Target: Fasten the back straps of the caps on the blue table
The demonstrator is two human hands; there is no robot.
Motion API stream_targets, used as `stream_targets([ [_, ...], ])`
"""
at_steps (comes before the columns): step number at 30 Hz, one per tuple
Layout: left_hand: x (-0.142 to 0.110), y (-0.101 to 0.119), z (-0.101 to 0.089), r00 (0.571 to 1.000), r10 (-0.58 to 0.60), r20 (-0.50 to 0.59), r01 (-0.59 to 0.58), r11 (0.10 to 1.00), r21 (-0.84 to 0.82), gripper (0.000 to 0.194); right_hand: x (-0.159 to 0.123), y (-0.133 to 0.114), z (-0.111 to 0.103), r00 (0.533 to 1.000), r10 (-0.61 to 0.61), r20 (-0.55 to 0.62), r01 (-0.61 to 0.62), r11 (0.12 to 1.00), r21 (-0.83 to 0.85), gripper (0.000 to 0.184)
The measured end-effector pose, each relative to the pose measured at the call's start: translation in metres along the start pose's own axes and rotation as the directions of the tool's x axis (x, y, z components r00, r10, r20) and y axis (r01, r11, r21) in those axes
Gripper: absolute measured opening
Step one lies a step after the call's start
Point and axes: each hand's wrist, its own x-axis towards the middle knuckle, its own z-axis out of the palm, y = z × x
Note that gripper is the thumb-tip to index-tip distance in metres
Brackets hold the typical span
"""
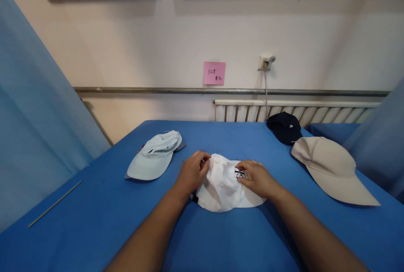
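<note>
A white baseball cap [221,190] with black lettering on its front lies on the blue table in front of me, brim to the right and a black strap end at the left. My left hand [194,171] pinches the cap's fabric at its back left edge. On the other side, my right hand [255,177] grips the front panel by the lettering, thumb and fingers curled on the cloth. The crown looks slack and creased between both hands.
A pale blue cap [154,156] lies at the left on top of something darker. At the right are a beige cap [331,162] and a navy cap [285,127]. A thin stick [55,203] rests near the table's left edge. Behind stand a radiator [249,112] and wall.
</note>
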Motion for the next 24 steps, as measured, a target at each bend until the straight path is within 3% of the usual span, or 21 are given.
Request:
stream_targets([
  [4, 0.000, -0.001, 0.001, 1.000, -0.001, 0.017, 0.001, 1.000, 0.009, 0.018, 0.002, 0.001, 0.005, 0.997, -0.073, 0.006, 0.073, 0.993, -0.092, 0.015],
  [8, 0.001, -0.002, 0.001, 1.000, -0.013, 0.015, 0.013, 1.000, 0.009, 0.018, 0.002, 0.001, 0.007, 0.995, -0.101, -0.023, 0.099, 0.993, -0.068, 0.013],
  [12, 0.002, -0.003, 0.001, 0.999, -0.027, 0.017, 0.027, 1.000, 0.016, 0.018, 0.002, 0.007, 0.011, 0.994, 0.071, -0.078, -0.061, 0.990, 0.129, 0.011],
  [15, 0.002, -0.005, 0.001, 0.999, -0.033, 0.021, 0.033, 0.999, 0.018, 0.018, 0.004, 0.016, 0.016, 0.986, 0.157, -0.053, -0.125, 0.913, 0.390, 0.013],
  [19, 0.003, -0.008, 0.002, 0.999, -0.028, 0.022, 0.028, 1.000, 0.005, 0.018, 0.006, 0.025, 0.017, 0.990, 0.138, -0.032, -0.088, 0.780, 0.619, 0.014],
  [24, 0.003, -0.010, 0.004, 1.000, -0.022, 0.003, 0.022, 0.999, 0.031, 0.018, 0.005, 0.024, 0.009, 0.995, 0.085, 0.052, -0.098, 0.733, 0.673, 0.014],
])
